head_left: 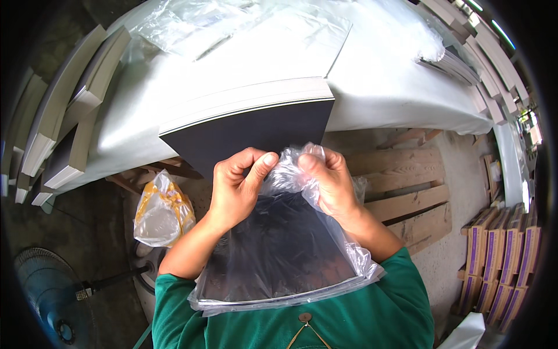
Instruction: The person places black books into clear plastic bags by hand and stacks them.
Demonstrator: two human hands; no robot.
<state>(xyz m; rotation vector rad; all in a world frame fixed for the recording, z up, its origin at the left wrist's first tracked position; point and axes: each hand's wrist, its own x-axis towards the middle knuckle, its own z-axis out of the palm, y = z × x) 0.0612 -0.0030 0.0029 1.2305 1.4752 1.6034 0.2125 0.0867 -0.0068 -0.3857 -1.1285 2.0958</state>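
Note:
Against my green shirt leans a clear plastic bag (293,256) with a dark flat slab inside, perhaps a book. Its upper end is gathered into a crumpled bunch between my hands. My left hand (241,180) is closed, thumb against the fingers, pinching the left side of that bunch. On the other side, my right hand (331,183) grips the gathered plastic between thumb and curled fingers. Just beyond my hands, a thick block of white sheets with a dark cover (250,125) juts over the table's near edge.
Clear plastic film (192,26) lies on the white-covered table (401,99). Thick books (75,110) stand stacked at left, more at right. On the floor are a yellow-taped plastic bundle (164,209), a fan (55,302), a wooden pallet (407,203) and purple-striped packs (500,256).

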